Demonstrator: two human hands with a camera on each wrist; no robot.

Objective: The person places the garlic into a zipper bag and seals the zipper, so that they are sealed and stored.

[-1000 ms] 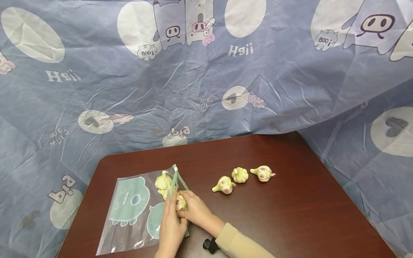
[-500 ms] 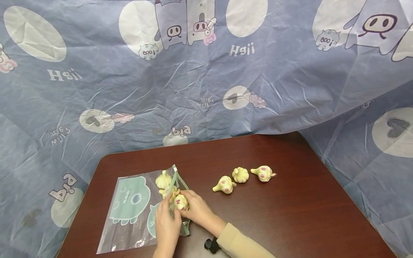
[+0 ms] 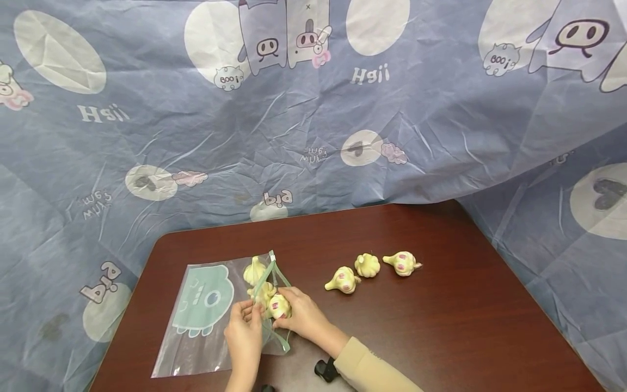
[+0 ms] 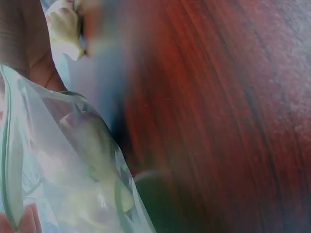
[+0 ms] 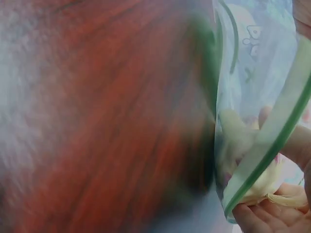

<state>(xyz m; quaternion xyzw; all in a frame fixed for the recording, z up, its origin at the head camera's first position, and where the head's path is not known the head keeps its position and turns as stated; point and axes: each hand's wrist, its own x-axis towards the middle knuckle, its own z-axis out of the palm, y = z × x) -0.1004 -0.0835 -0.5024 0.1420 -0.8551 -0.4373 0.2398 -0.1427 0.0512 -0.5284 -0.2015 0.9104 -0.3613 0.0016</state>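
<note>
A clear zip bag (image 3: 210, 348) with green print lies on the left of the table, its green-edged mouth toward the right. Inside it are a garlic bulb (image 3: 254, 271) near the back edge and another (image 3: 264, 293) in front of that. My right hand (image 3: 308, 321) holds a pink-marked bulb (image 3: 280, 307) at the mouth; in the right wrist view fingers (image 5: 272, 216) lie under a bulb (image 5: 265, 182) behind the green strip. My left hand (image 3: 245, 337) pinches the bag's upper layer beside the mouth. The left wrist view shows bulbs (image 4: 92, 145) through the plastic.
Three garlic bulbs, one pink-marked (image 3: 343, 280), one plain (image 3: 367, 265) and one pink-marked (image 3: 403, 263), lie right of the bag on the brown table (image 3: 441, 326). A patterned blue cloth (image 3: 313, 120) hangs behind. A black object (image 3: 325, 370) is by the right sleeve.
My left hand has moved left off the bulb and now pinches the bag film. The bag mouth shows wider, with the right hand's bulb more visible.
</note>
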